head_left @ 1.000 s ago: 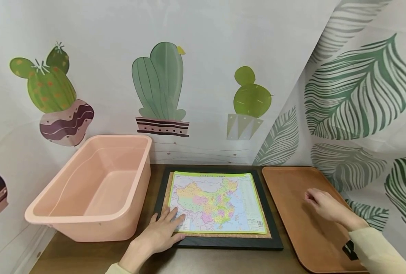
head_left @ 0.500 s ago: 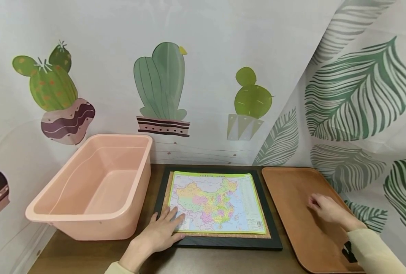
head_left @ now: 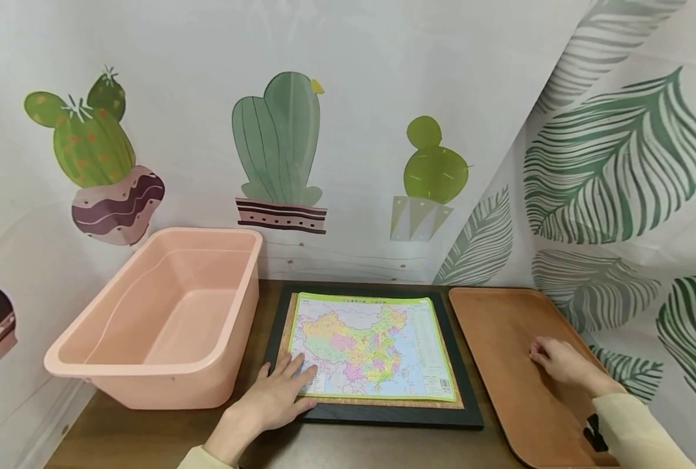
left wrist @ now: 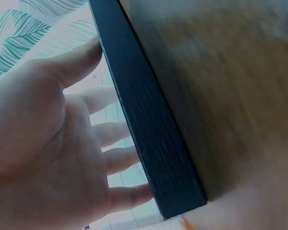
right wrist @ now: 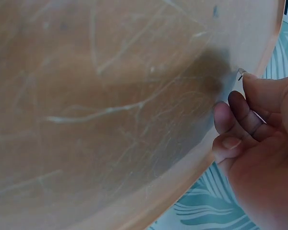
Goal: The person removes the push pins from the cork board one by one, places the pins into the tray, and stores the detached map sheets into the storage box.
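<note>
A map sheet (head_left: 348,352) with a green border lies on a black-framed cork board (head_left: 383,415). My left hand (head_left: 272,397) rests on the board's near left corner, with its fingers spread over the frame and the map's edge. In the left wrist view the frame's black edge (left wrist: 139,110) runs across those fingers. Over the brown tray (head_left: 500,404), my right hand (head_left: 565,365) pinches a small pale pin (right wrist: 241,72) between thumb and fingertips. Most of the pin is hidden, and a thin dark tip shows by the thumb. The other fingers of that hand are curled in.
A deep pink basin (head_left: 148,391) stands left of the board. The scratched tray is on the right, beside the board. Behind everything hangs a white curtain (head_left: 360,130) with cactus and leaf prints. A wooden table (head_left: 348,446) bears it all.
My right hand has shifted slightly to the right and toward me over the tray, fingers still pinched. The left hand, map and board keep their places.
</note>
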`<move>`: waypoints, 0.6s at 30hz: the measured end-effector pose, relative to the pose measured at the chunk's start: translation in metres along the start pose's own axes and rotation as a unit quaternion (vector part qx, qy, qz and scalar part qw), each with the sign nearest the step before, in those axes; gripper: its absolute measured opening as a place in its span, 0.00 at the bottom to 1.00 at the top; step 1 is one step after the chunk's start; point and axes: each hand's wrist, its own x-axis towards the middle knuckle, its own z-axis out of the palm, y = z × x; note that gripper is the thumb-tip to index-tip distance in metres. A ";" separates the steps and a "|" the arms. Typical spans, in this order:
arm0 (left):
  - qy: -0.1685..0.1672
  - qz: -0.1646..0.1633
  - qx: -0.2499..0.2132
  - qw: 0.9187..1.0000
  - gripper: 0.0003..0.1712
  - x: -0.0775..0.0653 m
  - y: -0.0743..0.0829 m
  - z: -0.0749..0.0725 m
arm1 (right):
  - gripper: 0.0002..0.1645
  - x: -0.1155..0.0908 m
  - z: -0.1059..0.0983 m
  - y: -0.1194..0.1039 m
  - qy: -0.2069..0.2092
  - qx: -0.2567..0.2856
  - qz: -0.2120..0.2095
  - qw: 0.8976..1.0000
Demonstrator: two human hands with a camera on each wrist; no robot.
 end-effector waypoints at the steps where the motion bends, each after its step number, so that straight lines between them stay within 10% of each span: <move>1: 0.000 0.000 0.001 1.000 0.36 0.000 0.000 0.000 | 0.14 0.000 0.000 0.000 0.003 0.000 -0.002 1.000; 18: 0.005 0.005 0.002 1.000 0.36 -0.001 0.000 0.000 | 0.07 -0.002 -0.002 0.000 0.025 -0.009 -0.002 1.000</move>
